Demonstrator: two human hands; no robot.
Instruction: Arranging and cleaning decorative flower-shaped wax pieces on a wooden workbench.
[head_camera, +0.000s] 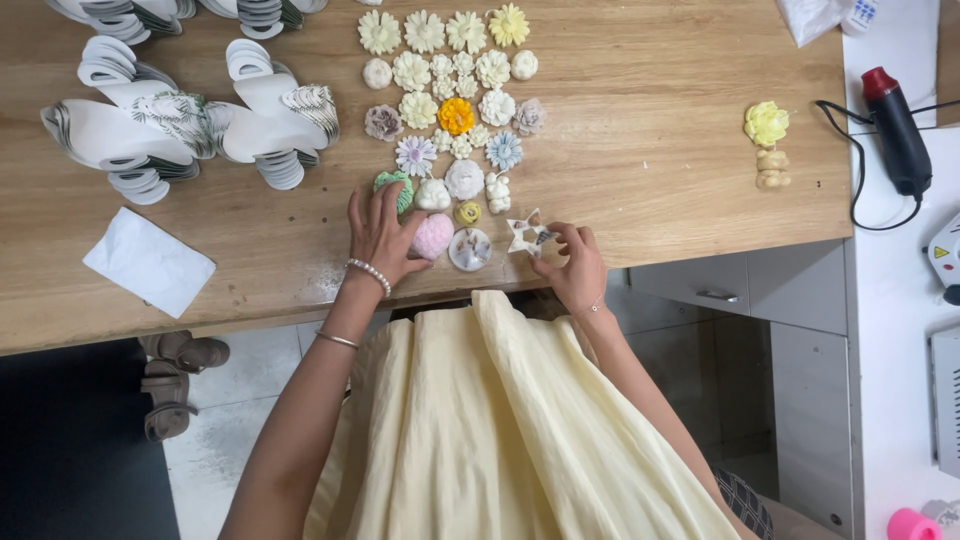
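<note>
The person is laying out moulded pieces: the left hand (380, 238) rests, fingers spread, against the pink heart (433, 237) at six o'clock of the spread, while the right hand (575, 262) pinches the star (526, 236), which apparently needs setting down at four o'clock.

The surface (640, 150) is light wood-grain. Most flowers (440, 60) are cream; one (456, 116) is orange, another (767, 123) yellow. The heart (433, 237) is pink, the star (526, 235) white, the skirt (500, 430) pale yellow.
</note>
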